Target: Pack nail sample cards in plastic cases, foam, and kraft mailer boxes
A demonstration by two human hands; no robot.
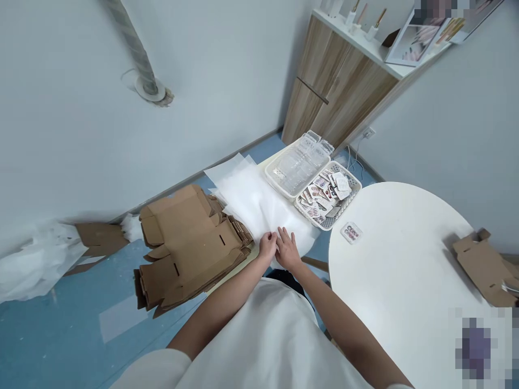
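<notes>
My left hand (267,245) and my right hand (287,249) rest side by side on the near edge of a stack of white foam sheets (253,202). The right hand's fingers lie spread flat on the top sheet. The left hand's fingers curl down onto the sheet edge, pinching it. A stack of flattened cardboard boxes (188,246) lies just left of the sheets.
Beyond the sheets stand a white basket of clear plastic cases (297,165) and a basket of small printed packets (328,195). A round white table (399,259) at right holds one packet (351,232) and a cardboard box (484,265). A wooden cabinet (340,86) stands behind.
</notes>
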